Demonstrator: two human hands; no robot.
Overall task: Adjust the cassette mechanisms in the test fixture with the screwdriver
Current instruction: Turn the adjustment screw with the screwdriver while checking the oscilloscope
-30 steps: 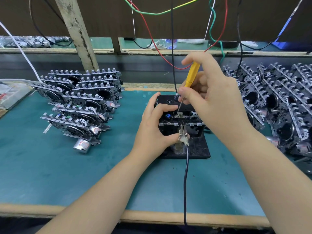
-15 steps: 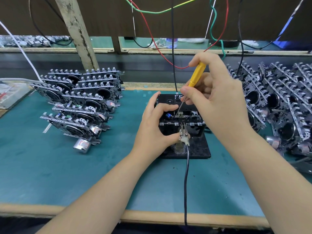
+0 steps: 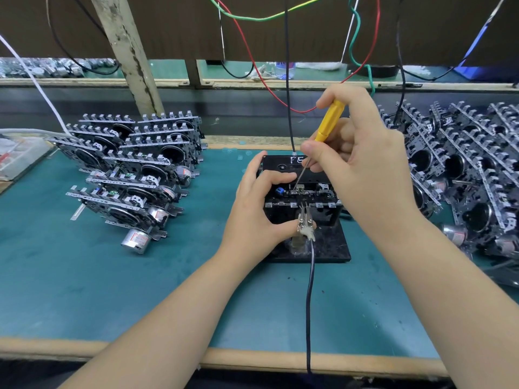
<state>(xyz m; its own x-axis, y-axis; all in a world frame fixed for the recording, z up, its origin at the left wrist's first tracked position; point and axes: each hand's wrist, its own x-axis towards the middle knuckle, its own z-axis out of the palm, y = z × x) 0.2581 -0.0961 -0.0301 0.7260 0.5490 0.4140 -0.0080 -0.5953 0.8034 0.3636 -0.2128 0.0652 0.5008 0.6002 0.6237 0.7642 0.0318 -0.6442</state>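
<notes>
cassette mechanism (image 3: 302, 192) seated in test fixture (image 3: 331, 248), screwdriver (image 3: 327, 123) tip inside

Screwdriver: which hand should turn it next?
The right hand. It already pinches the yellow screwdriver, tip down at the cassette mechanism. The left hand is busy gripping the test fixture.
</notes>
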